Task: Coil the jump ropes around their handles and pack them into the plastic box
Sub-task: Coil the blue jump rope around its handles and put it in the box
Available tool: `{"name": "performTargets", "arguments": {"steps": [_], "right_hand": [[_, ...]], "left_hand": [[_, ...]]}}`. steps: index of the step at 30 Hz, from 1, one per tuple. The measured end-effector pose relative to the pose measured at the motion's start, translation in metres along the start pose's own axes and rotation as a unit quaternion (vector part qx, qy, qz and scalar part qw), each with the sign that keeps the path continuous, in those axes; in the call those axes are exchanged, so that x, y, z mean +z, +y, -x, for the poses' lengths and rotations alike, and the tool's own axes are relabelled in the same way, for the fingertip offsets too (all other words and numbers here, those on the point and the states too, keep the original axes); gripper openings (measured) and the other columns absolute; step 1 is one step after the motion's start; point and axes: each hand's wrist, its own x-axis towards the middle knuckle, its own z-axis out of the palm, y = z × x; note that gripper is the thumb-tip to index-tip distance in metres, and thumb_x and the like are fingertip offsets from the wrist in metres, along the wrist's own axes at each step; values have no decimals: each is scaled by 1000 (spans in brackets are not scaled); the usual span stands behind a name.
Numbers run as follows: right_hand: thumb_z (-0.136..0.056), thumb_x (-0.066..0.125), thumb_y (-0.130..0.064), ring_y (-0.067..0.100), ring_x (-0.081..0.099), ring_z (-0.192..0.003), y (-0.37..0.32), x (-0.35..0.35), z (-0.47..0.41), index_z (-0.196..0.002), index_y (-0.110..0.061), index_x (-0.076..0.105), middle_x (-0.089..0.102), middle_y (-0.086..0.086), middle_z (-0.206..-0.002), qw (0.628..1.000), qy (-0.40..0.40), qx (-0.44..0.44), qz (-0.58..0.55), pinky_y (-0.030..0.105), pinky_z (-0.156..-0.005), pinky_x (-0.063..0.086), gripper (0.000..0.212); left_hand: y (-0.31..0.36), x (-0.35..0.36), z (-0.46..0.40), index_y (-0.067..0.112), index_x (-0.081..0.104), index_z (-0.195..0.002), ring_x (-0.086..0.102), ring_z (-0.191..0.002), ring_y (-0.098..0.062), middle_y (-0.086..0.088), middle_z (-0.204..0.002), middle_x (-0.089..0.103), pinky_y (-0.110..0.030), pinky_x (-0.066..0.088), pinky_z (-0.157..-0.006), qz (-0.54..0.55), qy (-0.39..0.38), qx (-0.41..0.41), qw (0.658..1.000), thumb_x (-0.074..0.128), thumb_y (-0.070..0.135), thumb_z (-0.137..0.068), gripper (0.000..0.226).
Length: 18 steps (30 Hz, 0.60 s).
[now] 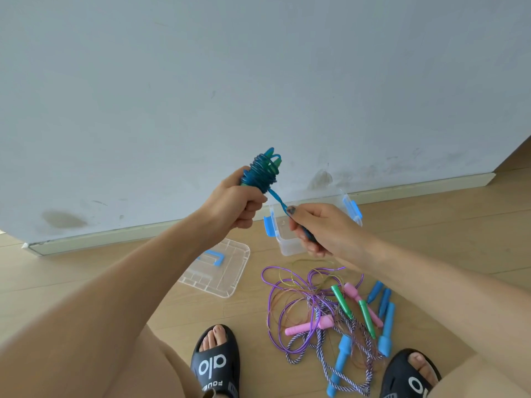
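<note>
My left hand point(240, 203) is curled in a fist around the lower ends of the teal handles point(265, 165), which are smooth, tapered plastic. Their long axis tilts up and to the right, tips toward the pale wall point(258, 67). The blue rope point(260, 175), a glossy translucent cord, lies in tight stacked turns around the handles and forms a ribbed spool just above my fist. One flat-looking strand runs from the base of the coil down and to the right into my right hand point(319, 228), where thumb and fingers pinch it; the free end passes through my closed palm.

The plastic box point(283, 239) stands on the wood-grain floor point(431, 225) against the skirting, partly behind my right hand. It is clear and rectangular, with blue clip latches on its sides. Its clear lid point(218, 268) lies flat to the left, well apart from the box, ribbed and with a blue handle.

Nearer my feet lies a tangle of loose ropes point(298, 305): thin shiny purple and gold cords and a braided purple-and-white one. Among them lie pink handles point(310, 326), green handles point(343, 301) and blue handles point(385, 320), mostly with long axes running toward the wall. Black slide sandals point(215, 366) with white lettering flank the pile.
</note>
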Motion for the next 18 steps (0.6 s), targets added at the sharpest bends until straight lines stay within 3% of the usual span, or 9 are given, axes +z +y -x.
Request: {"name": "performTargets", "arguments": {"steps": [4, 9, 14, 18], "right_hand": [[-100, 53, -10, 14, 48, -55, -1, -9, -2, -96, -9, 65, 52, 2, -68, 996, -48, 32, -66, 24, -51, 41, 13], [-105, 43, -14, 16, 61, -64, -7, -11, -1, -117, -1, 63, 71, 14, -91, 986, -92, 69, -119, 24, -58, 51, 27], [-103, 44, -15, 10, 56, -49, -14, -14, -3, -114, -4, 66, 67, 4, -68, 970, -65, 109, -206, 18, -43, 43, 27], [-100, 47, -13, 10, 54, -47, -17, -25, -4, -120, -2, 66, 62, 2, -64, 955, -75, 137, -253, 19, -42, 42, 29]], "left_hand": [[4, -10, -1, 20, 39, -85, 18, -55, -17, 0, -63, 33, -29, 15, -51, 61, -6, -11, 998, 47, -4, -87, 25], [0, -24, -7, 16, 44, -90, 30, -52, -17, -5, -66, 45, -28, 33, -50, 102, 47, -22, 993, 50, -5, -87, 22], [2, -25, -13, 13, 41, -89, 33, -50, -15, -4, -63, 44, -27, 38, -52, 181, 80, -6, 980, 48, -5, -87, 19], [4, -39, -17, 11, 46, -88, 31, -51, -13, -3, -64, 42, -23, 37, -51, 287, 97, 2, 953, 47, -1, -87, 12]]}}
